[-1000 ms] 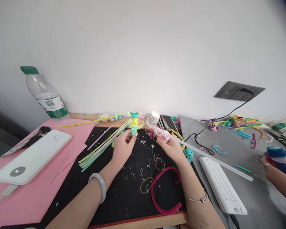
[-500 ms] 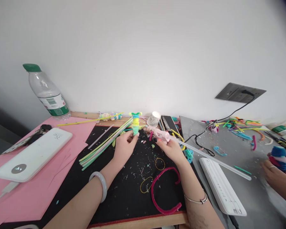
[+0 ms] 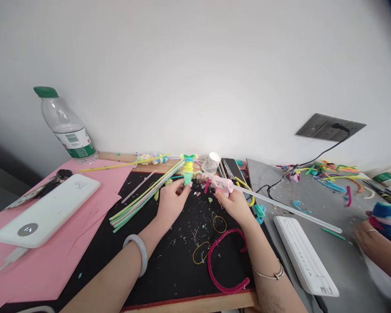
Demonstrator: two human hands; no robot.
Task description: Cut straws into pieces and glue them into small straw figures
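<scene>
My left hand point(image 3: 174, 198) pinches the lower end of a small pipe-cleaner figure point(image 3: 188, 167), striped yellow, blue and green, held upright over the black mat point(image 3: 169, 248). In my right hand point(image 3: 233, 204) is a pink hot glue gun point(image 3: 222, 184), its nozzle pointing left toward the figure. A long clear glue stick point(image 3: 289, 208) sticks out of its back to the right. Left of my left hand lies a bundle of green and white pipe cleaners point(image 3: 143, 200). A curved magenta pipe cleaner point(image 3: 215, 265) and rubber bands point(image 3: 219, 224) rest on the mat.
A paper cup point(image 3: 211, 162) stands by the wall. On the left are a plastic bottle point(image 3: 67, 126), pink sheets point(image 3: 48, 278) and a white power bank point(image 3: 48, 208). Another white power bank point(image 3: 306, 256) lies right. A co-worker's hands point(image 3: 374, 237) hold a blue and pink item at far right.
The figure in my left hand has shifted slightly right and tilted a little. The glue stick's far end has risen slightly. The whole view has moved a few pixels.
</scene>
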